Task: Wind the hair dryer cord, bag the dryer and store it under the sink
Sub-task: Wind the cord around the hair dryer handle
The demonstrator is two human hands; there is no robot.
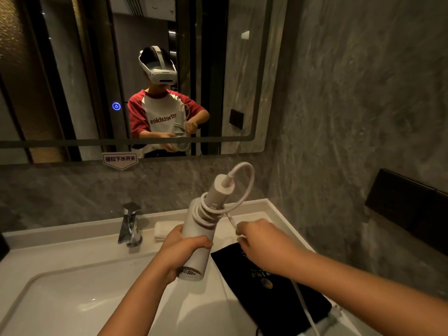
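My left hand [184, 248] grips the barrel of a white hair dryer [197, 230], held above the sink's right edge with its handle pointing up and away. Several turns of the white cord [244, 187] are wrapped around the base of the handle, and a loop arches from the handle's end. My right hand [260, 241] pinches the cord just right of the dryer. The loose rest of the cord trails down under my right forearm across a black drawstring bag [271, 284], which lies flat on the counter.
A white basin [72, 294] lies below left, with a chrome faucet [130, 226] behind it. A folded white towel [162, 230] sits by the faucet. The mirror [145, 76] faces me. A dark wall panel [409, 204] sticks out on the right.
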